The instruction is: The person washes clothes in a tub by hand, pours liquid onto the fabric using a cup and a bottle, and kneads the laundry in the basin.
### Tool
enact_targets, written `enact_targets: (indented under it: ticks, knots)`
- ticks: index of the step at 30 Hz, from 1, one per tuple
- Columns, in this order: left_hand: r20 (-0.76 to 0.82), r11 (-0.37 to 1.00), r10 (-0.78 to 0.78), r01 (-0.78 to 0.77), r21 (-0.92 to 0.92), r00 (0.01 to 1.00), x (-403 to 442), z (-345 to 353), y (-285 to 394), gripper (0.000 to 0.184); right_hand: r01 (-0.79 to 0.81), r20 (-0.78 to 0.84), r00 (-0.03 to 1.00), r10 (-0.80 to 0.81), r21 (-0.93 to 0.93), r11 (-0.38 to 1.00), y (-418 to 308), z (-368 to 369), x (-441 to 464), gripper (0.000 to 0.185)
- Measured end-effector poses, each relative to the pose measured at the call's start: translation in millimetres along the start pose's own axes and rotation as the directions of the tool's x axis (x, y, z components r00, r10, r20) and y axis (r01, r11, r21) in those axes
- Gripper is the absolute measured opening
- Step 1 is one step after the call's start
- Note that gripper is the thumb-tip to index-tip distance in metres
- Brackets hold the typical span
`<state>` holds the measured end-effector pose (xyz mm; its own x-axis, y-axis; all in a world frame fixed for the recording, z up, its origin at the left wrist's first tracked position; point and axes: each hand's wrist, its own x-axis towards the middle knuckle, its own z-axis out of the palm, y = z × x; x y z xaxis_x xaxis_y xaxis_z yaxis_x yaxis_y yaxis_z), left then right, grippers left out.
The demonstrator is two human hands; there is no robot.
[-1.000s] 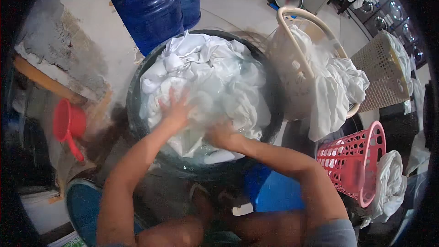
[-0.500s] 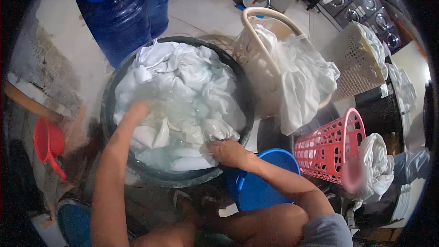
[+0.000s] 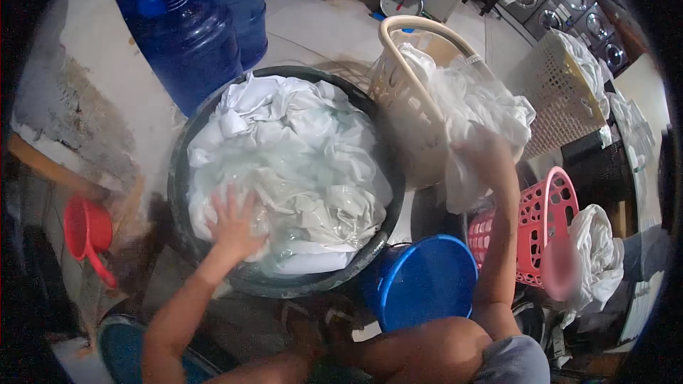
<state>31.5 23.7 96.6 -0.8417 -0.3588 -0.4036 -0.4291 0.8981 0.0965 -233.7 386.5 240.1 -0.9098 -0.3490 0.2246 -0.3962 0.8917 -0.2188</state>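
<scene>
My left hand (image 3: 237, 226) lies with fingers spread on wet white cloth (image 3: 316, 203) at the near left of a large dark tub (image 3: 186, 224). Cloudy water and bunched white fabric fill this tub. On the right, my right hand (image 3: 485, 155) is at a white cloth (image 3: 461, 183) that hangs over the side of a beige laundry basket (image 3: 409, 117). Motion blurs its fingers, so whether they grip the cloth cannot be made out. More white fabric is heaped inside that basket.
A blue bucket (image 3: 428, 281) stands between my knees and the tub. Beside it is a pink basket (image 3: 530, 231). Large blue water bottles (image 3: 203, 43) stand behind the tub, and a red dipper (image 3: 89, 231) is at the left. Another basket (image 3: 562, 99) holds white fabric.
My right hand has left the cloth at the tub's right edge and moved right and up to the beige basket. My left hand has come nearer, fingers now spread.
</scene>
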Motion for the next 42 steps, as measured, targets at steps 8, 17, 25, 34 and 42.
enact_targets:
  ticks: [8, 17, 25, 34, 42]
  knots:
    - [-0.252, 0.985, 0.161, -0.140, 0.097, 0.954, 52, 79, -28, 0.078, 0.050, -0.412, 0.900, 0.144, 0.424, 0.904, -29, -44, -20, 0.017]
    - [-0.056, 0.867, 0.403, -0.401, -0.297, 0.914, 40, 19, -67, 0.069, 0.024, -0.178, 0.979, 0.098, 0.578, 0.816, 1, -51, 25, 0.042]
    - [-0.121, 0.654, 0.330, -0.320, -0.686, 0.936, 10, -56, -68, 0.048, 0.281, -0.133, 0.960, -0.249, 0.520, 0.806, 46, 8, 62, 0.024]
    - [-0.078, 0.537, 0.274, -0.219, -0.814, 0.959, -1, -96, -73, 0.042, 0.302, -0.428, 0.864, 0.265, 0.862, 0.408, 8, -29, 42, 0.013]
    - [-0.061, 0.318, 0.316, -0.166, -0.933, 0.947, 6, -105, -35, 0.042, 0.456, -0.630, 0.733, 0.258, 0.736, 0.500, -42, -54, -11, 0.013]
